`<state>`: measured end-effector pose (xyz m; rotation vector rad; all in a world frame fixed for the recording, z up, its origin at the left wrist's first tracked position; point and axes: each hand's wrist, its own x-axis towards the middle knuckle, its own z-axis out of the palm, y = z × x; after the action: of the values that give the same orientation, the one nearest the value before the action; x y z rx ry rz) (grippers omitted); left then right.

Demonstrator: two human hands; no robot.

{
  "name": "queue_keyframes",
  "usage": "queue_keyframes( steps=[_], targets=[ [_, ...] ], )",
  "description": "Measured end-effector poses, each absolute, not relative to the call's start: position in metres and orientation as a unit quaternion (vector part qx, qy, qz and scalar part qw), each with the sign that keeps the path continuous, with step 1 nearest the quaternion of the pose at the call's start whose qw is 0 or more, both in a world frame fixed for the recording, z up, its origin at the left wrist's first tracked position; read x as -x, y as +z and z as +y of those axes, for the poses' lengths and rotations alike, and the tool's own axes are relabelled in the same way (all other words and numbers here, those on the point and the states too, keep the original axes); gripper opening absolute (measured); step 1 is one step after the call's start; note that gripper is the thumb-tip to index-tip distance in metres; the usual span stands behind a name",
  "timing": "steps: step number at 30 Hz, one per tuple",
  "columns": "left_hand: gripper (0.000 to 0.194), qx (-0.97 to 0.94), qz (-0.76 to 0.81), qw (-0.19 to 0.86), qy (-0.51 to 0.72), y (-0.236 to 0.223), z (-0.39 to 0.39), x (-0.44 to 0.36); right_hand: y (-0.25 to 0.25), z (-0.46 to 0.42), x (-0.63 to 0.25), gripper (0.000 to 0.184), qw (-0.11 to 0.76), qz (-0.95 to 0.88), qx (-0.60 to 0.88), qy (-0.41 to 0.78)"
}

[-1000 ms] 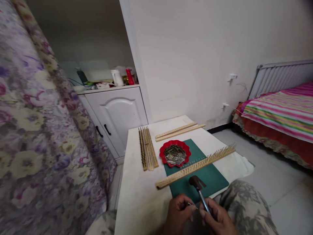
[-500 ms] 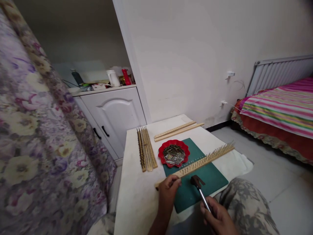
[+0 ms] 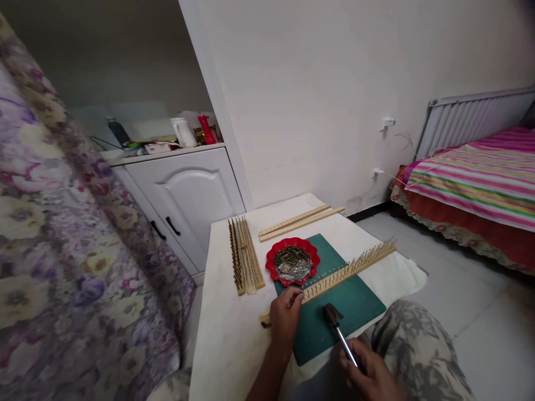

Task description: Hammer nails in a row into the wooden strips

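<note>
A long wooden strip (image 3: 338, 278) with rows of upright nails lies slantwise across a green mat (image 3: 359, 306). At its near left part, my left hand (image 3: 284, 320) rests on the strip with thumb and fingertips pinched together where the nail rows end. Whatever is between those fingertips is too small to make out. My right hand (image 3: 370, 370) is wrapped round the handle of a hammer (image 3: 341, 337), whose dark head is over the mat, apart from the strip. Just behind the strip, a red scalloped bowl (image 3: 271, 273) holds many loose nails.
Several nail-studded wooden strips (image 3: 246, 259) lie at the left of the white-covered table (image 3: 225, 334). Two more strips (image 3: 301, 224) lie at the back. A cabinet (image 3: 192, 195) stands behind, a floral curtain (image 3: 83, 250) hangs at left, and a bed (image 3: 472, 184) is at right.
My left fingertips have shifted slightly up toward the nail rows on the strip. The hammer stays low in my right hand, its head tilted a little differently. The whole view has shifted slightly.
</note>
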<state>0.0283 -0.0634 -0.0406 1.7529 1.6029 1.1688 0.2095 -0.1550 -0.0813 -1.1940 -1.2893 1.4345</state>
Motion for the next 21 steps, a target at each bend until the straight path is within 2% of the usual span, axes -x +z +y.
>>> queue_keyframes(
  steps=[11, 21],
  targets=[
    [0.016, -0.669, 0.588, 0.213, 0.402, -0.043, -0.061, -0.028, -0.078, -0.154, -0.209, 0.029, 0.421, -0.511, 0.473, 0.581],
    [0.017, -0.676, 0.587, 0.214, 0.392, -0.041, -0.062, -0.029, -0.015, -0.134, -0.199, 0.031, 0.400, -0.538, 0.446, 0.593]
  ],
)
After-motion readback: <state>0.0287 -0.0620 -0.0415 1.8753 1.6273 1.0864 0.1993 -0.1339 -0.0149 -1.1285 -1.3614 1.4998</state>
